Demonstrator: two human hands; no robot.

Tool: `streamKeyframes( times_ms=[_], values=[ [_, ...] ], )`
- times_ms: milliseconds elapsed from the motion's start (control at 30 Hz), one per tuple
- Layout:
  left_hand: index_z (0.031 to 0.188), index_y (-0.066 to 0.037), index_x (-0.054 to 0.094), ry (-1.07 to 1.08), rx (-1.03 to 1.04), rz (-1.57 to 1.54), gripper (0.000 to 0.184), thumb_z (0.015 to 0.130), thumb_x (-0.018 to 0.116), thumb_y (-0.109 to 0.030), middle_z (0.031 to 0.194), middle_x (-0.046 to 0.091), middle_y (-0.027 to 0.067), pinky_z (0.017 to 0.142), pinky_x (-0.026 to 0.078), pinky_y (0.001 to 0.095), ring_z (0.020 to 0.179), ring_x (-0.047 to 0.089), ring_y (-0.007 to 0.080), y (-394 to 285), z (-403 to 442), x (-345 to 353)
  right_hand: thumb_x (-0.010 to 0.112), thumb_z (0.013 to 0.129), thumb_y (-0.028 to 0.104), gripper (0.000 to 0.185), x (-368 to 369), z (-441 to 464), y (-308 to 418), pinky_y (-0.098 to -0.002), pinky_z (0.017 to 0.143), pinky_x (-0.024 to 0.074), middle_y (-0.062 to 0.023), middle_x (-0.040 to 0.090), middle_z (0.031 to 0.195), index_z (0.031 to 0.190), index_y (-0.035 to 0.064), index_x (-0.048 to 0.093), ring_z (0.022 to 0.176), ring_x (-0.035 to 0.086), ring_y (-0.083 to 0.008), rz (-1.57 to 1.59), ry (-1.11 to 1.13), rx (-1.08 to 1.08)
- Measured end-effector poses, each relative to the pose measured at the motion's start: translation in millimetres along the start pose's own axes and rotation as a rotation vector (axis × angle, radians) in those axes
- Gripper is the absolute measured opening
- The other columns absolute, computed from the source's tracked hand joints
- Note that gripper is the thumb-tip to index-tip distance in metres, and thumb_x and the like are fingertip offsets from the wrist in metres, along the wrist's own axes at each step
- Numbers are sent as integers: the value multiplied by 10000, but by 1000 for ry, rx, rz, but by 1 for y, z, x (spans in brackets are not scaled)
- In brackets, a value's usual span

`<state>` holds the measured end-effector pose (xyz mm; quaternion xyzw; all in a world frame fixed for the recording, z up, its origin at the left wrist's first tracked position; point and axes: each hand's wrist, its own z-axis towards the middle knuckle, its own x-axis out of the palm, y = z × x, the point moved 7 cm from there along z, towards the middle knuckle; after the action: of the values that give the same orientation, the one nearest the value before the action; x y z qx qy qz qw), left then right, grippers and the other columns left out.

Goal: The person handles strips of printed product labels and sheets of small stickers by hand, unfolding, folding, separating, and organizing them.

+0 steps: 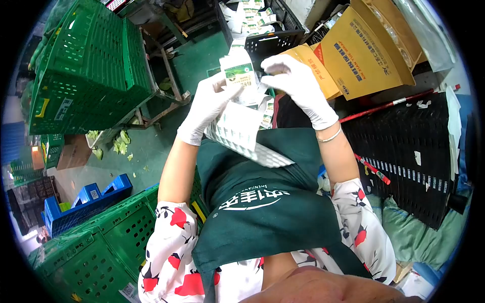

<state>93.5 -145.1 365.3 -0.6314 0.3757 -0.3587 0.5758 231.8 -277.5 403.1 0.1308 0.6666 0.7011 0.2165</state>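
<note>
My left hand (209, 103), in a white glove, is closed on a strip of printed labels (238, 73), its thumb lying across the front. The labels are white with green print, and the strip runs up toward a black crate. Below my fingers a white length with a regular pattern (250, 146) hangs down in front of my dark green apron (268, 202). My right hand (295, 83), also gloved in white, is just right of the strip, fingers curved and apart, with nothing seen in them. More labels (266, 113) show partly hidden below and between my hands.
A black crate (262, 43) holding more labels stands ahead. Cardboard boxes (358, 55) and stacked black crates (404, 151) are on the right. Green crates (91, 70) stand at the left on a rack, with others (101, 247) and a blue crate (86, 202) lower down. Leaf scraps (121, 141) litter the floor.
</note>
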Motion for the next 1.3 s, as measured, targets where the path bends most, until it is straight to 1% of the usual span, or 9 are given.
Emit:
streamKeyframes(
  times_ms=[300, 433, 467, 633, 767, 833, 933, 967, 1300],
  values=[
    [1167, -21, 687, 33, 21, 154, 306, 879, 692, -124, 1006, 697, 28, 741, 509, 239, 849, 611, 62, 5, -2, 9, 677, 849, 3, 333, 26, 12, 19, -272, 830, 533, -82, 612, 1122, 1171, 21, 596, 951, 636, -149, -304, -109, -336],
    [1171, -2, 679, 27, -51, -51, 300, 896, 675, -121, 1017, 700, 31, 733, 506, 232, 841, 601, 47, 0, -10, 8, 825, 768, 207, 531, 11, 5, 35, -333, 908, 502, -104, 607, 1129, 1221, 39, 603, 1057, 612, -207, -801, -412, -520],
    [1175, 2, 677, 13, -36, -44, 300, 901, 670, -121, 1011, 702, 29, 729, 506, 231, 828, 598, 43, -2, -9, 8, 869, 716, 285, 639, -1, 8, 17, -353, 947, 477, -115, 611, 1170, 1246, 46, 604, 1092, 595, -227, -737, -441, -377],
    [1200, -8, 658, -260, 211, 379, 329, 890, 668, -118, 894, 716, 61, 673, 508, 243, 725, 602, 60, -13, -2, -2, 756, 850, 193, 383, 20, -15, 38, -316, 891, 517, -104, 672, 1091, 1186, 47, 641, 1021, 650, -190, -400, -90, -131],
    [1186, -14, 664, -290, 233, 372, 322, 891, 664, -144, 855, 702, 95, 656, 505, 252, 710, 597, 73, -20, 2, 12, 686, 884, 268, 261, 52, -31, 41, -366, 832, 522, -135, 639, 1038, 1080, 99, 653, 978, 640, -266, -661, 31, -301],
    [1182, -12, 668, -270, 176, 269, 309, 913, 643, -162, 863, 709, 100, 658, 505, 254, 718, 614, 84, -19, 2, 8, 656, 899, 213, 202, 45, -27, 28, -365, 786, 530, -138, 662, 956, 1065, 97, 661, 904, 663, -261, -450, -18, 14],
    [1183, -3, 668, -286, 179, 328, 304, 947, 614, -187, 871, 712, 83, 677, 505, 252, 740, 617, 69, -28, -2, -12, 632, 913, 180, 169, 44, -25, 28, -350, 763, 534, -132, 679, 915, 1027, 64, 679, 849, 676, -256, -403, 19, -148],
    [1180, -2, 669, -286, 83, 276, 298, 952, 613, -184, 884, 719, 75, 705, 505, 246, 771, 623, 72, -21, -4, -22, 678, 911, 191, 206, 41, -25, 24, -249, 745, 512, -87, 699, 891, 1042, 35, 709, 791, 652, -111, -381, 31, -198],
    [1249, 38, 635, -597, 419, 149, 296, 984, 611, -91, 1077, 697, 43, 806, 485, 211, 912, 588, 54, -29, -37, -39, 675, 918, 164, 234, 12, -33, 5, -242, 806, 499, -59, 705, 968, 1081, -4, 691, 873, 632, -85, -103, 41, 113]
  ],
)
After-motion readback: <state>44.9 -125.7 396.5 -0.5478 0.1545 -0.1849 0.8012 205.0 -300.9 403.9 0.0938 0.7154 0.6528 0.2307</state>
